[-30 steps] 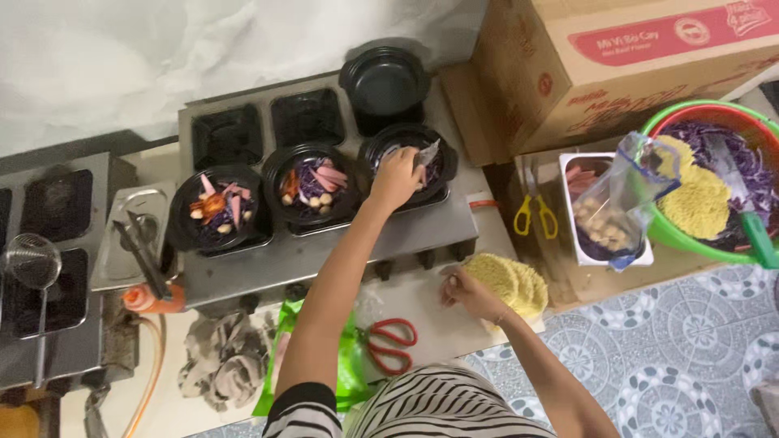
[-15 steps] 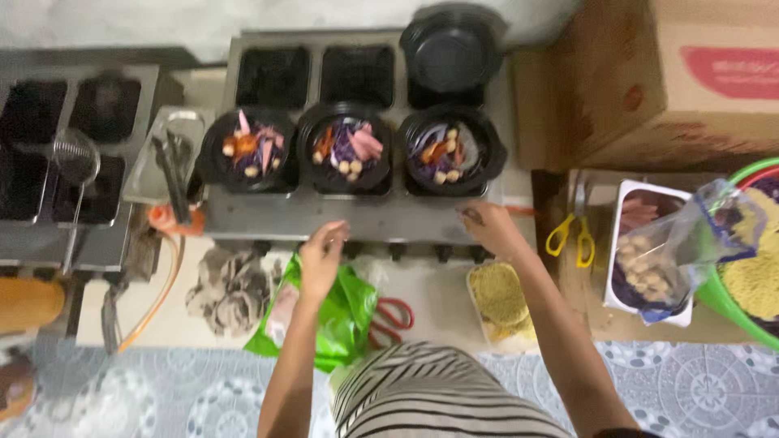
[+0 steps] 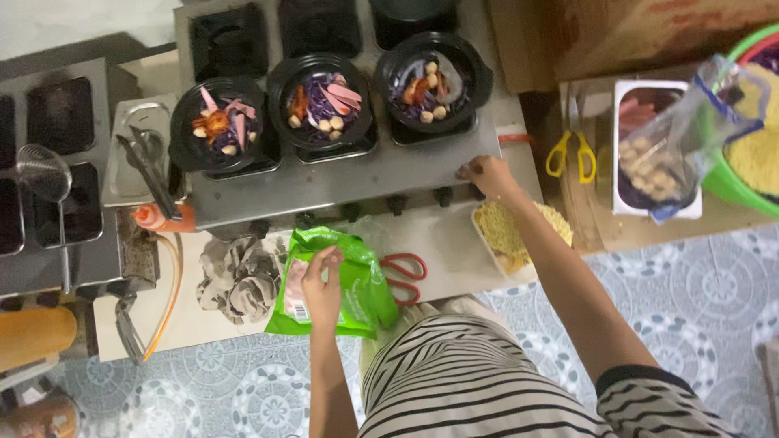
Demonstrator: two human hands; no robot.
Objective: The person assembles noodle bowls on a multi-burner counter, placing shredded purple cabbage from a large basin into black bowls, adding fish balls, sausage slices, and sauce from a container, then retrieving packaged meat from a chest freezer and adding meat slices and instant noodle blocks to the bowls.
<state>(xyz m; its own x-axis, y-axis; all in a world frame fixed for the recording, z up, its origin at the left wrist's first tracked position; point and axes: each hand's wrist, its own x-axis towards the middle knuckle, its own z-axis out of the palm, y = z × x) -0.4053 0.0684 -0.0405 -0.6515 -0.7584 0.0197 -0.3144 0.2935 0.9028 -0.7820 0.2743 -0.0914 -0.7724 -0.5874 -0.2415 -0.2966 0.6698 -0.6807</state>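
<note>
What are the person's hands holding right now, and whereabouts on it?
The left hand pinches the green packet at its open top; the right hand rests on the stove's front edge, holding nothing.

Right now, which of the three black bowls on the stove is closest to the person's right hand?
The rightmost black bowl: it sits just up and left of the right hand at the stove's front edge. The middle bowl and left bowl lie farther left.
</note>
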